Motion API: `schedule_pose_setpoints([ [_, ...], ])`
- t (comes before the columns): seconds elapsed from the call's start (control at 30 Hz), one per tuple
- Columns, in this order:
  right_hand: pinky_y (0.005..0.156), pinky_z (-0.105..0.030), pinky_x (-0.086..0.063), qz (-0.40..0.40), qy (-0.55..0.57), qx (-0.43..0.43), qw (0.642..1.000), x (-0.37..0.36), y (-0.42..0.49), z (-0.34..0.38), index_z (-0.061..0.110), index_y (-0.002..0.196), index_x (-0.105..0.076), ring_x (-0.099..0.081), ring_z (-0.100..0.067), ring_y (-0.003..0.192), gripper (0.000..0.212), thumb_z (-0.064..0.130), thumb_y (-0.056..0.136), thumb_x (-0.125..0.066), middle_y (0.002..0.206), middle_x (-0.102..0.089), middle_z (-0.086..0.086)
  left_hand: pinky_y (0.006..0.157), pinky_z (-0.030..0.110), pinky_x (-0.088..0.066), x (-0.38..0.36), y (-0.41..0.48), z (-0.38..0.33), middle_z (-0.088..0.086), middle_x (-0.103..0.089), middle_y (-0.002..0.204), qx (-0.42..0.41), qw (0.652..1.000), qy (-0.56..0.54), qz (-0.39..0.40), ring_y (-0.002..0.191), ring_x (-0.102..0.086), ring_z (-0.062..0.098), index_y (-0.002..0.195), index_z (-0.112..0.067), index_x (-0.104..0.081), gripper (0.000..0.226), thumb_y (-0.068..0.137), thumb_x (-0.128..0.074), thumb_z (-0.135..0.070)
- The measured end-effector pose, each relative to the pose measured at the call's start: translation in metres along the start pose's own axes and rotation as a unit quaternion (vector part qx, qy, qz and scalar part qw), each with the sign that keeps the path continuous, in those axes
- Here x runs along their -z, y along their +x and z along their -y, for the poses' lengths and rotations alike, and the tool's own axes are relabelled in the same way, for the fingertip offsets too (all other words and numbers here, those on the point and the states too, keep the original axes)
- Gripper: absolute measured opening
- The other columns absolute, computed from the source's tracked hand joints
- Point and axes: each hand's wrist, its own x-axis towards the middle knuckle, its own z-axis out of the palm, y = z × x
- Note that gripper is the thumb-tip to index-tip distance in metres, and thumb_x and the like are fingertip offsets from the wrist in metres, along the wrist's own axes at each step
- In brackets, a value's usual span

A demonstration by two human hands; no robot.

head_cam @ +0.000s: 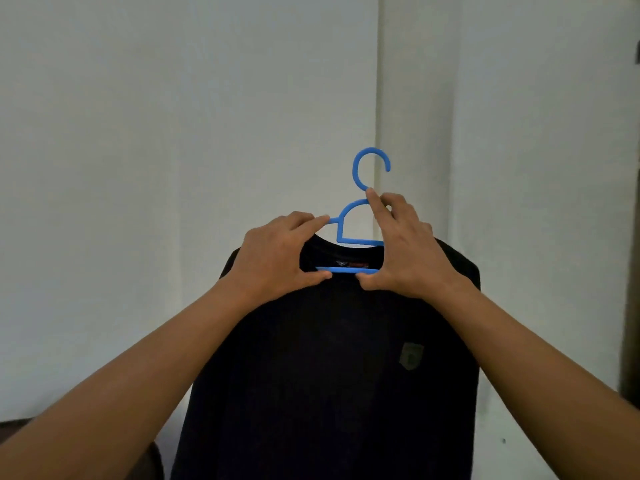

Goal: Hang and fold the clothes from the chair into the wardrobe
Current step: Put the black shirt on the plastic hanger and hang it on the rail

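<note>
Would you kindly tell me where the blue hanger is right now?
Head view, centre: the blue hanger sits inside the neck of the black T-shirt, in front of the white wall, with the left hand and right hand gripping the collar either side.

A black T-shirt [329, 358] hangs upright on a blue plastic hanger [340, 226], held up in the air; a small grey badge is on its right side.

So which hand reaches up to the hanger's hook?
The right hand: its index finger reaches up to the hook base of the blue hanger, while the left hand sits lower, pinching the collar of the black shirt.
</note>
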Motion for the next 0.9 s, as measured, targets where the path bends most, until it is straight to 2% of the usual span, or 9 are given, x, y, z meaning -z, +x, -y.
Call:
schedule_pose_setpoints([
  [0.13,0.102,-0.047,-0.044,0.005,-0.031,-0.023,0.999,0.017,-0.021,-0.044,0.023,0.158,0.003,-0.035,-0.019,0.130,0.134,0.054,0.059,-0.082,0.148,-0.018,0.002,0.060,0.033,-0.056,-0.025,0.027,-0.039,-0.003,-0.065,0.115,-0.023,0.998,-0.045,-0.023,0.085,-0.065,0.014,0.136,-0.026,-0.057,0.082,0.066,-0.074,-0.065],
  [0.23,0.104,-0.046,-0.041,-0.012,-0.060,-0.045,0.997,0.033,-0.039,-0.081,0.023,0.158,0.001,-0.037,-0.020,0.129,0.132,0.057,0.060,-0.080,0.151,-0.018,0.003,0.054,0.028,-0.052,-0.043,0.053,-0.071,-0.001,-0.067,0.105,-0.048,0.994,-0.091,-0.038,0.071,-0.063,0.014,0.131,-0.024,-0.064,0.082,0.059,-0.081,-0.060],
  [0.4,0.108,-0.051,-0.038,-0.068,-0.092,-0.113,0.987,0.049,-0.092,-0.170,0.023,0.156,-0.019,-0.042,-0.019,0.129,0.112,0.066,0.067,-0.072,0.149,-0.032,0.003,0.053,0.029,-0.053,-0.080,0.100,-0.130,0.001,-0.066,0.099,-0.064,0.986,-0.149,-0.036,0.064,-0.061,0.016,0.126,-0.021,-0.068,0.082,0.055,-0.083,-0.058],
  [0.5,0.109,-0.050,-0.040,-0.067,-0.103,-0.146,0.982,0.057,-0.132,-0.231,0.023,0.154,-0.026,-0.042,-0.017,0.130,0.107,0.065,0.068,-0.074,0.145,-0.039,0.004,0.050,0.026,-0.049,-0.110,0.132,-0.183,0.000,-0.066,0.098,-0.085,0.981,-0.175,-0.027,0.060,-0.054,0.012,0.125,-0.023,-0.068,0.083,0.052,-0.087,-0.056],
  [0.57,0.109,-0.047,-0.040,-0.056,-0.128,-0.169,0.976,0.062,-0.153,-0.269,0.022,0.154,-0.026,-0.042,-0.017,0.129,0.116,0.068,0.061,-0.077,0.143,-0.039,0.003,0.050,0.024,-0.046,-0.132,0.154,-0.226,-0.001,-0.066,0.098,-0.098,0.978,-0.181,-0.021,0.059,-0.055,0.012,0.125,-0.024,-0.068,0.084,0.050,-0.087,-0.056],
  [0.67,0.110,-0.050,-0.039,-0.043,-0.169,-0.216,0.961,0.071,-0.178,-0.329,0.023,0.155,-0.022,-0.040,-0.019,0.130,0.128,0.071,0.052,-0.081,0.143,-0.037,0.003,0.049,0.023,-0.046,-0.166,0.189,-0.292,-0.002,-0.067,0.098,-0.106,0.974,-0.198,-0.011,0.060,-0.061,0.014,0.125,-0.026,-0.067,0.085,0.049,-0.085,-0.057],
  [0.77,0.106,-0.053,-0.043,-0.065,-0.187,-0.251,0.947,0.083,-0.202,-0.392,0.025,0.152,-0.027,-0.042,-0.018,0.128,0.111,0.062,0.063,-0.080,0.140,-0.040,0.004,0.050,0.024,-0.045,-0.196,0.225,-0.353,-0.003,-0.066,0.100,-0.115,0.969,-0.217,-0.014,0.063,-0.060,0.012,0.128,-0.028,-0.065,0.085,0.051,-0.084,-0.060],
  [0.9,0.106,-0.050,-0.042,-0.088,-0.174,-0.275,0.941,0.103,-0.226,-0.467,0.026,0.152,-0.034,-0.043,-0.018,0.126,0.101,0.050,0.065,-0.080,0.137,-0.042,0.004,0.065,0.025,-0.050,-0.220,0.268,-0.422,-0.009,-0.057,0.116,-0.123,0.970,-0.211,0.009,0.082,-0.060,0.010,0.142,-0.037,-0.048,0.092,0.060,-0.077,-0.068],
])
